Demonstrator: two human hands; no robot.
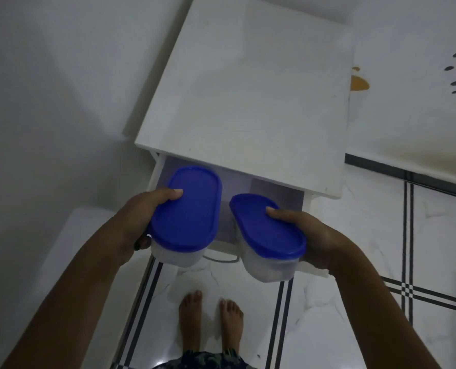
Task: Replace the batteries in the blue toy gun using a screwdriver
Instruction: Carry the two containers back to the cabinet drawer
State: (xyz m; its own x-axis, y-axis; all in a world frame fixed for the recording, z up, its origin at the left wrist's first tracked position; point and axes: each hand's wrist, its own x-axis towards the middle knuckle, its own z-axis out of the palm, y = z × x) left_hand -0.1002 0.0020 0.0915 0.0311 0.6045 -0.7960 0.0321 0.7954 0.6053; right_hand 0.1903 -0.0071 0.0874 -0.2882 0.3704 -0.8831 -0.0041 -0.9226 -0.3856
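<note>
I hold two oval clear plastic containers with blue lids over an open drawer (274, 193) of a white cabinet. My left hand (139, 219) grips the left container (186, 209), thumb on its lid. My right hand (317, 238) grips the right container (266, 233) the same way, thumb on top. The right container is tilted a little. What is inside the containers cannot be made out. No blue toy gun, screwdriver or batteries are in view.
The white cabinet top (248, 97) lies beyond the drawer. A white wall stands on the left, and a white surface (83, 235) sits low on the left. My bare feet (210, 318) stand on white tiled floor with black stripes. A patterned white cloth (413, 97) lies on the right.
</note>
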